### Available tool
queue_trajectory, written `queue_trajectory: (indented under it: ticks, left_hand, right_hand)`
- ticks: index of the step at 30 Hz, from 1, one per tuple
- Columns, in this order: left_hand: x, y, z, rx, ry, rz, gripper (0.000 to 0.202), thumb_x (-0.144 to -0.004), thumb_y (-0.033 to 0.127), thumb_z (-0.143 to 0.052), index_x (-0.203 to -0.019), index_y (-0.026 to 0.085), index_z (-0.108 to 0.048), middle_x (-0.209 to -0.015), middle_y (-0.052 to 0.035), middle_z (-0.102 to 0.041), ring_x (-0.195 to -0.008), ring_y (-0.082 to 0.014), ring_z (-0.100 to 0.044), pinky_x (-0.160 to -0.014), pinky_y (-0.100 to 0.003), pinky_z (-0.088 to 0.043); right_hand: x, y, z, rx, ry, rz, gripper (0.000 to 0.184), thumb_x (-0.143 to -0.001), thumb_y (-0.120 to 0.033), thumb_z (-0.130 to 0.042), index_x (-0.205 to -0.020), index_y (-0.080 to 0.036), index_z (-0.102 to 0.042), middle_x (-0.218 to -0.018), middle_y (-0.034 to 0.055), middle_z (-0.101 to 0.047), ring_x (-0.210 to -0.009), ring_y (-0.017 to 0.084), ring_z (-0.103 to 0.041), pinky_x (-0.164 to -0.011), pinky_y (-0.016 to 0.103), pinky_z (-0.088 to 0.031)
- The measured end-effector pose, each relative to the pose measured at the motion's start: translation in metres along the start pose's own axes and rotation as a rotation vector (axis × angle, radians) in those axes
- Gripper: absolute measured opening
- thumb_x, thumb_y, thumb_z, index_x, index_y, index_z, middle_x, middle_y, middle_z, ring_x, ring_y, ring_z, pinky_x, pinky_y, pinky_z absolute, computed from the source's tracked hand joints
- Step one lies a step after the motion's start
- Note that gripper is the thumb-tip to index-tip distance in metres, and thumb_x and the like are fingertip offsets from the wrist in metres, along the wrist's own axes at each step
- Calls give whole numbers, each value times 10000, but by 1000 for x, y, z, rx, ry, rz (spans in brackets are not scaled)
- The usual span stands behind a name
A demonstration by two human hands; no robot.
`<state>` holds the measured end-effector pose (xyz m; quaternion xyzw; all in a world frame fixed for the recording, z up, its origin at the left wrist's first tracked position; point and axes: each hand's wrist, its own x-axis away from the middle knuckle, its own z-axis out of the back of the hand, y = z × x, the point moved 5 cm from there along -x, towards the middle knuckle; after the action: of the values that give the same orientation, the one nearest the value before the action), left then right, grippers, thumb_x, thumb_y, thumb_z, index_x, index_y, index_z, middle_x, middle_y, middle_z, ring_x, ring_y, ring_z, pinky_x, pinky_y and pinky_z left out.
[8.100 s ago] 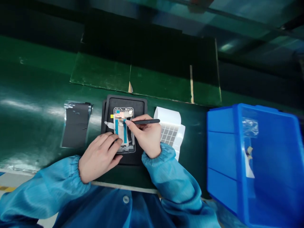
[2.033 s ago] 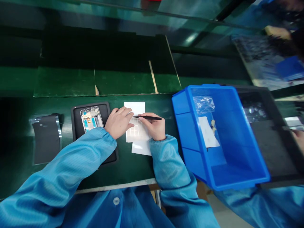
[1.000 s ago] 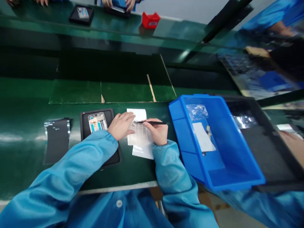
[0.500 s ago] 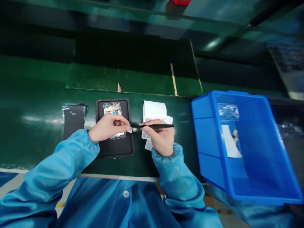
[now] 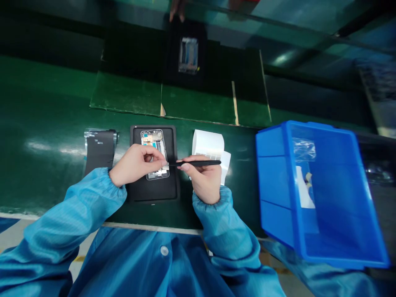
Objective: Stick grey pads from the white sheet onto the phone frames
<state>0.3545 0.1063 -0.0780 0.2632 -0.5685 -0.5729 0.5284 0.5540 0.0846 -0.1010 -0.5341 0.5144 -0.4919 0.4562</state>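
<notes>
An opened phone [image 5: 163,145] with bare inner parts lies in a black tray [image 5: 154,194]. Over its lower half, my left hand [image 5: 137,163] pinches a small pale piece [image 5: 166,166] between thumb and forefinger. My right hand [image 5: 206,179] is closed round black tweezers [image 5: 201,163] in a pen-like grip. Their tip points left and meets the pale piece at my left fingertips. Whether the tip grips it is too small to tell. White label sheets [image 5: 208,141], one curled over, lie partly under my right hand.
A dark sheet strip [image 5: 100,150] lies left of the tray. To the right stands a blue bin [image 5: 275,175] with a clear bag and paper scraps inside. Across the table, another person's fingers [image 5: 177,14] are near a dark tray with another phone-like device [image 5: 188,55].
My right hand and the tweezers have moved slightly left relative to the tray, over the phone's edge. A second dark tray and another person's fingers have appeared at the far side.
</notes>
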Motion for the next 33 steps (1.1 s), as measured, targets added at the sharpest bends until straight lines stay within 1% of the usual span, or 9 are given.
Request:
queue_trajectory:
  ticks: [5, 8, 10, 13, 16, 22, 25, 27, 33]
  left_hand:
    - [0, 1, 3, -30, 19, -24, 181, -797, 348, -727, -850, 177, -753, -632, 22, -570, -553, -93, -425, -509, -231, -329]
    - [8, 0, 16, -173, 201, -75, 261, -842, 345, -709, -1056, 196, -716, -804, 9, -647, -584, -96, -462, -561, -244, -401]
    - [18, -2, 19, -410, 307, -165, 236, -882, 337, -684, -1073, 200, -691, -857, -8, -658, -677, -131, -529, -652, -277, -452]
    - [34, -10, -1, -832, 201, -355, 204, -898, 366, -691, -990, 185, -687, -929, -54, -672, -848, -215, -584, -753, -354, -466]
    - [44, -23, -20, -1065, 71, -450, 208, -895, 359, -703, -977, 169, -678, -1015, -75, -681, -872, -245, -575, -731, -389, -442]
    - [44, -31, -16, -1045, 15, -491, 162, -900, 305, -693, -965, 160, -662, -984, -62, -669, -859, -232, -559, -712, -377, -424]
    - [43, -31, -11, -966, 9, -530, 204, -903, 347, -696, -979, 161, -660, -996, -61, -664, -872, -230, -563, -713, -372, -428]
    - [41, -31, -6, -905, 68, -542, 221, -918, 374, -676, -986, 164, -662, -1011, -70, -662, -877, -228, -565, -710, -369, -433]
    - [34, -34, 10, -879, 413, -493, 160, -927, 246, -647, -1044, 141, -673, -951, -90, -653, -837, -222, -569, -712, -360, -455]
  right_hand:
    - [0, 4, 0, 21, 35, 8, 224, -749, -376, -893, -847, -240, -745, -798, 24, -777, -699, 205, -757, -672, 313, -647]
    - [-2, 4, 3, 22, 80, 35, 212, -763, -383, -880, -842, -241, -744, -749, 14, -762, -654, 190, -742, -640, 299, -633]
    - [-6, 3, 2, 60, 99, 28, 228, -766, -405, -870, -842, -231, -743, -720, 14, -750, -624, 187, -727, -611, 301, -624]
    - [-14, 2, -6, 149, 78, -12, 244, -769, -411, -859, -846, -210, -744, -704, 18, -736, -608, 182, -708, -584, 296, -604]
    - [-24, 4, -20, 213, 63, -16, 226, -768, -383, -855, -835, -198, -743, -729, 20, -733, -618, 169, -691, -579, 280, -578]
    - [-40, 18, -43, 277, 32, -18, 140, -792, -316, -820, -816, -201, -743, -745, 12, -738, -608, 154, -672, -565, 258, -553]
    - [-40, 21, -48, 332, 33, -21, 130, -801, -314, -815, -819, -204, -749, -749, 10, -743, -613, 157, -681, -568, 255, -552]
    - [-39, 21, -49, 367, 39, -15, 130, -809, -318, -811, -825, -205, -749, -745, 9, -743, -616, 161, -686, -566, 256, -552]
    - [-37, 23, -49, 408, 40, 21, 118, -826, -314, -810, -868, -217, -757, -770, 11, -749, -657, 173, -706, -589, 272, -571]
